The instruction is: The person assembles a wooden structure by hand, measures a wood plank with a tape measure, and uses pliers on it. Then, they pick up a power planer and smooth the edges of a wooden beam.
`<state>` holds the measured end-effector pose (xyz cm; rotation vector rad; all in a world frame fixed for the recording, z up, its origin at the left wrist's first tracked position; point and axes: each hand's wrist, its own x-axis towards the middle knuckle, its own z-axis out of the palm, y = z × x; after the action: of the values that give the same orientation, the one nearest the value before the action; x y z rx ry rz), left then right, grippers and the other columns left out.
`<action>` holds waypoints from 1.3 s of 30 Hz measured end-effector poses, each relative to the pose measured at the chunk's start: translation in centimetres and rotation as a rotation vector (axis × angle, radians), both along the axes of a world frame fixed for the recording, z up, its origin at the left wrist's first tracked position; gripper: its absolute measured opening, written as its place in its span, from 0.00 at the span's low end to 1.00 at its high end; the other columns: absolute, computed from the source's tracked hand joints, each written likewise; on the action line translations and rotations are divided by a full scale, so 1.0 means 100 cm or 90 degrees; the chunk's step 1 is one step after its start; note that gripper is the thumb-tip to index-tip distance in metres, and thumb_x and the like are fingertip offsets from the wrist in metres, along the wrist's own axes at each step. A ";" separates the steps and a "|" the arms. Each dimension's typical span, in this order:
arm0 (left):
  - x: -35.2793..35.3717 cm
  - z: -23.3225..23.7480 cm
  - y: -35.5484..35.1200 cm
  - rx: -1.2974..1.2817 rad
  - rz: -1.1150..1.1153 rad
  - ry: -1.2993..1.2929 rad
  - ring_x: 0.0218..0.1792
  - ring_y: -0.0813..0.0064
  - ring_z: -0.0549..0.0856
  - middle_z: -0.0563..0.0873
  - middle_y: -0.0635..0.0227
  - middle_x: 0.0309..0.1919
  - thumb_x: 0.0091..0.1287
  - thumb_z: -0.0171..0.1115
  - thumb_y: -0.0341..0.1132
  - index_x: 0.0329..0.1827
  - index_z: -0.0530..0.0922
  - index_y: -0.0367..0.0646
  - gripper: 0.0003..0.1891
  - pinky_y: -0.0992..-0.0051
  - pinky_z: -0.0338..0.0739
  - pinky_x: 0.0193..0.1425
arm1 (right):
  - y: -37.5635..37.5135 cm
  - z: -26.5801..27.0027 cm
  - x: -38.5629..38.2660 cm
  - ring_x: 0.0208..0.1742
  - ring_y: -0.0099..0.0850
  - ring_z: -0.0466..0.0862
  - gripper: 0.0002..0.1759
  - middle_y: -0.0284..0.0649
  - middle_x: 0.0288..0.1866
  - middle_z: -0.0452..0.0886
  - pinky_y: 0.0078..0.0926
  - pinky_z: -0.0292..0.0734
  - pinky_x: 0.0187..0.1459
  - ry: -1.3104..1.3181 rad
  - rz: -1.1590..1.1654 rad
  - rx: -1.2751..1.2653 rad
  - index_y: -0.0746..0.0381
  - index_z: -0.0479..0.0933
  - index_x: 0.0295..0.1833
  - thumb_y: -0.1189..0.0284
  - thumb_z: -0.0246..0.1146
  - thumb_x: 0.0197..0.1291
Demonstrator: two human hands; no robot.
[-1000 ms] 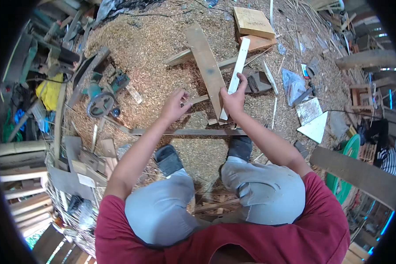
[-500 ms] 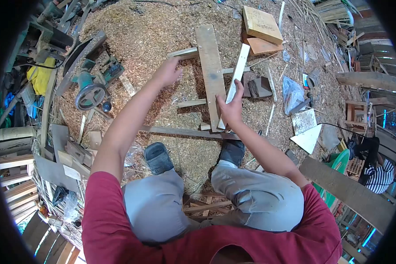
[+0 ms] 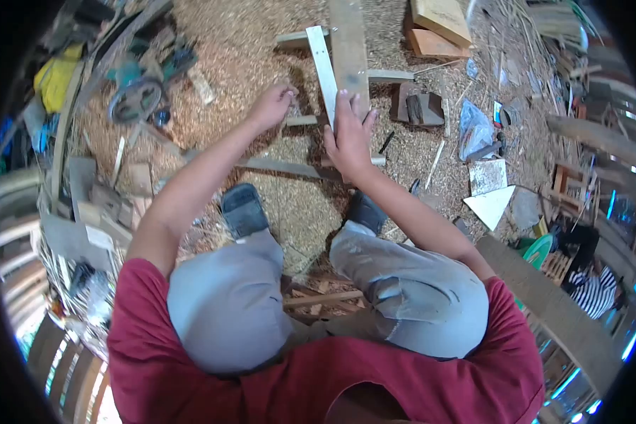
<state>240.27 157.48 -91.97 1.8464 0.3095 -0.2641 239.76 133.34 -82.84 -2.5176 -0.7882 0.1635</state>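
- Now, at the upper left of the frame, a green machine with a handwheel (image 3: 136,102) stands among wood shavings (image 3: 215,42), slightly blurred.
- Left of centre, the left hand (image 3: 270,108) has come away from the upper crosspiece (image 3: 295,41) and is near the lower crosspiece (image 3: 302,121); its fingers are loosely curled, and I cannot tell whether they pinch anything.
- At upper centre, the pale strip (image 3: 319,63) has switched sides: half a second ago it lay along the board's right edge, and now it slants beside the left one. As I read it, the work has turned to the board's left side, with the right edge uncovered.
- Just right of it, the long board (image 3: 348,49) runs out at the top of the frame.
- Near the centre, the right hand (image 3: 350,138) reaches over the board, fingers spread, thumb by the strip's lower end; how firmly it grips the strip is hidden.
- Farther right lie a dark block (image 3: 421,107) and a clear plastic bag (image 3: 475,131).
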 end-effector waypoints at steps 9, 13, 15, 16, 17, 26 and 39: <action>-0.043 0.033 -0.002 0.162 -0.078 -0.053 0.56 0.59 0.87 0.88 0.58 0.55 0.77 0.60 0.34 0.63 0.84 0.42 0.15 0.62 0.80 0.65 | 0.030 -0.032 -0.012 0.89 0.61 0.47 0.38 0.59 0.87 0.54 0.75 0.27 0.80 -0.073 -0.029 -0.044 0.65 0.57 0.84 0.61 0.58 0.77; -0.032 0.055 -0.020 0.046 -0.059 -0.011 0.56 0.63 0.88 0.89 0.56 0.56 0.76 0.65 0.38 0.66 0.82 0.38 0.20 0.64 0.82 0.63 | 0.009 -0.022 -0.004 0.88 0.64 0.49 0.35 0.65 0.85 0.56 0.74 0.33 0.81 -0.042 -0.033 0.027 0.64 0.62 0.81 0.63 0.60 0.74; -0.023 0.049 -0.033 -0.038 -0.053 0.013 0.55 0.64 0.89 0.90 0.54 0.56 0.75 0.68 0.39 0.66 0.81 0.35 0.22 0.66 0.83 0.61 | -0.011 -0.015 -0.001 0.87 0.65 0.50 0.35 0.67 0.84 0.58 0.72 0.35 0.81 -0.064 -0.035 0.021 0.64 0.63 0.80 0.62 0.61 0.74; -0.019 0.048 -0.039 -0.154 -0.067 0.036 0.54 0.64 0.90 0.90 0.51 0.54 0.73 0.71 0.37 0.67 0.79 0.30 0.25 0.67 0.83 0.60 | -0.020 -0.012 0.000 0.87 0.65 0.51 0.35 0.67 0.84 0.57 0.70 0.38 0.82 -0.087 -0.032 0.008 0.64 0.63 0.80 0.63 0.62 0.73; -0.016 0.047 -0.044 -0.121 -0.046 0.061 0.53 0.65 0.90 0.90 0.52 0.54 0.72 0.71 0.36 0.67 0.78 0.30 0.25 0.68 0.83 0.60 | -0.027 -0.010 0.001 0.86 0.66 0.51 0.35 0.67 0.84 0.56 0.70 0.40 0.82 -0.089 -0.032 0.006 0.64 0.63 0.80 0.63 0.63 0.72; -0.006 0.028 -0.062 -0.193 0.046 0.090 0.52 0.69 0.90 0.91 0.54 0.53 0.72 0.71 0.31 0.68 0.75 0.27 0.25 0.71 0.83 0.59 | -0.050 -0.029 -0.001 0.80 0.69 0.62 0.42 0.71 0.81 0.56 0.58 0.61 0.77 -0.017 -0.021 0.060 0.63 0.55 0.84 0.66 0.65 0.70; 0.002 0.030 -0.069 -0.243 0.092 0.101 0.57 0.68 0.88 0.90 0.53 0.57 0.74 0.69 0.35 0.71 0.73 0.28 0.28 0.71 0.80 0.64 | -0.051 -0.030 -0.001 0.74 0.70 0.70 0.42 0.73 0.76 0.63 0.58 0.69 0.72 -0.007 -0.024 0.060 0.63 0.55 0.84 0.65 0.64 0.70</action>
<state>240.51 150.63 -88.92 1.4233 0.4658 -0.3449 239.71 128.28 -85.87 -2.4443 -0.7349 0.0973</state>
